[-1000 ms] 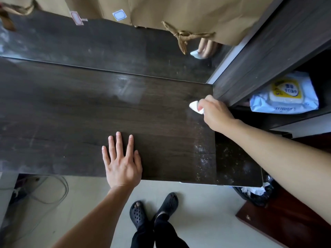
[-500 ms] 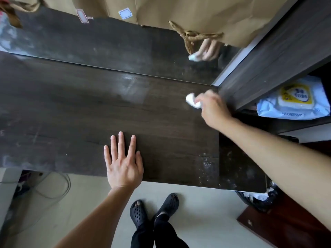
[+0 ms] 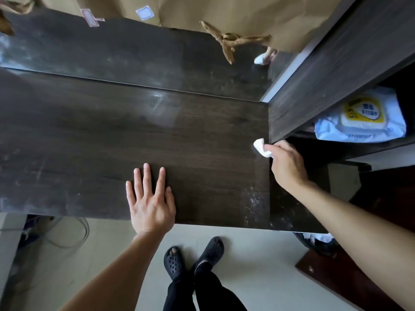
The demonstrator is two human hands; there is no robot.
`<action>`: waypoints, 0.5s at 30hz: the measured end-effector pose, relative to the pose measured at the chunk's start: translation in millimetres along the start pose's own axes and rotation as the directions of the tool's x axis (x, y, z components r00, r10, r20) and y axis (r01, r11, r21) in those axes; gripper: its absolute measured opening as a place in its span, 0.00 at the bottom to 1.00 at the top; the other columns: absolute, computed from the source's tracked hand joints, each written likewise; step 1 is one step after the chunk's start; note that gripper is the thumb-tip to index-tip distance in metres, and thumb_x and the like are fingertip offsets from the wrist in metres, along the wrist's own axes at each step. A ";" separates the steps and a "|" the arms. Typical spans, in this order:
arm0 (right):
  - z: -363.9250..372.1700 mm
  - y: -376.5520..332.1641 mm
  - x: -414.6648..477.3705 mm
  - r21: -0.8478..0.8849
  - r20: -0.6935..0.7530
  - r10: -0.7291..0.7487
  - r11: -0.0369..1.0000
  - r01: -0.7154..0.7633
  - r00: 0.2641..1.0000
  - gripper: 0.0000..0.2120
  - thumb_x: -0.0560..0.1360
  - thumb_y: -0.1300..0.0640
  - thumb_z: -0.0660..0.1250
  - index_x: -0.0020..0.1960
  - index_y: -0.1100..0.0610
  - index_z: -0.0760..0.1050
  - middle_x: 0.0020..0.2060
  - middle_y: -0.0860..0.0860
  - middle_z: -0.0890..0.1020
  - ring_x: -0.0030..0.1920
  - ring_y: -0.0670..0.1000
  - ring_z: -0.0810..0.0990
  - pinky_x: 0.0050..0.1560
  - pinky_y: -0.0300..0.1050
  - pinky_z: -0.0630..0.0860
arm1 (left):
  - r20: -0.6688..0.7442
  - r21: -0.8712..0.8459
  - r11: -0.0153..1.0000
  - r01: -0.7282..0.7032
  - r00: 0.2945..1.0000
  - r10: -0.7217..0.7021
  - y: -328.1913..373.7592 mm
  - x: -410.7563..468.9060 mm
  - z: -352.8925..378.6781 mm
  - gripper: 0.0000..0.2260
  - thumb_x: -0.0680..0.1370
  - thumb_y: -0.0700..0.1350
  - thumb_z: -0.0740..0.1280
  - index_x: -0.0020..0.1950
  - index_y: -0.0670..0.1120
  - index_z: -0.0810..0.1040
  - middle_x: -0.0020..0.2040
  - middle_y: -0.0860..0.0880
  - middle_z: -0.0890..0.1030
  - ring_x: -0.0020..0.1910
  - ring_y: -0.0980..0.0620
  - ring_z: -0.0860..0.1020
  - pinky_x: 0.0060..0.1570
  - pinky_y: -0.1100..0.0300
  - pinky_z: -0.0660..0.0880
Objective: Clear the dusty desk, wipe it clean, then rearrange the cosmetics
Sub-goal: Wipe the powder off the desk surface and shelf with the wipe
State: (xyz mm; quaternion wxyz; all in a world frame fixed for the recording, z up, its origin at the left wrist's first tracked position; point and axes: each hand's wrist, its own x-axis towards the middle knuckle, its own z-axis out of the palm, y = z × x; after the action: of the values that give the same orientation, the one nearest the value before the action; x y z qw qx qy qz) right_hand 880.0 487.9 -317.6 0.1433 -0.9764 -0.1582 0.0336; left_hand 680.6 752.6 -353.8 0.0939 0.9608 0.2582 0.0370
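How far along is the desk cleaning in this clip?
Done: no cosmetics show on the desk. In hand: the right hand holds a white wipe at the desk's right edge; the left hand rests flat. Remaining: dust specks at the front right corner, smears on the left end, then putting cosmetics back.

The left hand [image 3: 150, 203] lay flat on the desk [image 3: 89, 142], near the middle of its front edge. Farther right, the right hand [image 3: 288, 167] held a wipe [image 3: 261, 148] on the desk, just beside the front corner of the cabinet [image 3: 336, 75]. A pack of wet wipes [image 3: 361, 122] lay in the cabinet's open compartment. Behind the desk stood a mirror [image 3: 112, 55]. A waste bin [image 3: 318, 243] sat below the desk's right end, and cables [image 3: 67, 232] lay on the floor under its left.
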 end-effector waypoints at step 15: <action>-5.2 4.2 -50.3 0.197 0.042 0.080 0.977 -0.087 0.996 0.19 0.69 0.75 0.63 0.55 0.60 0.81 0.42 0.57 0.77 0.41 0.58 0.77 0.40 0.47 0.74 | 0.002 -0.015 1.000 0.019 1.000 -0.019 4.7 -2.3 -0.3 0.23 0.79 0.52 0.52 0.73 0.49 0.66 0.76 0.42 0.59 0.76 0.41 0.53 0.74 0.43 0.49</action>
State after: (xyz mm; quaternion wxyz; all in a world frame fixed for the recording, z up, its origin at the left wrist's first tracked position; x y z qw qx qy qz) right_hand 834.1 466.7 -312.8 0.2358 -0.9623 -0.1154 0.0717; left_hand 680.9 747.5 -352.6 0.1019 0.9575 0.2672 0.0372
